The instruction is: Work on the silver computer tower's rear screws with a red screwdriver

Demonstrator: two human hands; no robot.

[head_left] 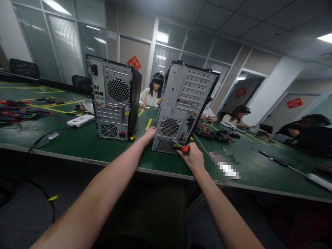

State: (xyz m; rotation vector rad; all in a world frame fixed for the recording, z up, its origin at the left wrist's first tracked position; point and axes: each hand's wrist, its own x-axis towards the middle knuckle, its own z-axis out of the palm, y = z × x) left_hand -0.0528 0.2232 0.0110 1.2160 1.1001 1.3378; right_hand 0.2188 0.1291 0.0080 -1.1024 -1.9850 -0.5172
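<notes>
A grey computer tower [169,107] stands upright with its rear panel towards me, showing slot covers, ports and a vented grille. My right hand [193,157] is closed around a screwdriver [185,148] with a red and black handle, low in front of that panel. Its thin shaft points up and left across the lower grille; whether the tip touches a screw is too small to tell. My left hand [149,135] is against the lower left side of the same tower, its fingers mostly hidden by the case edge.
Left of it stands a second computer tower [114,103], with a yellow-tipped tool [133,136] at its base. A white power strip [81,120] and tangled wires [20,116] lie further left. Black cables [220,135] lie right. Several people sit around the green table [249,166].
</notes>
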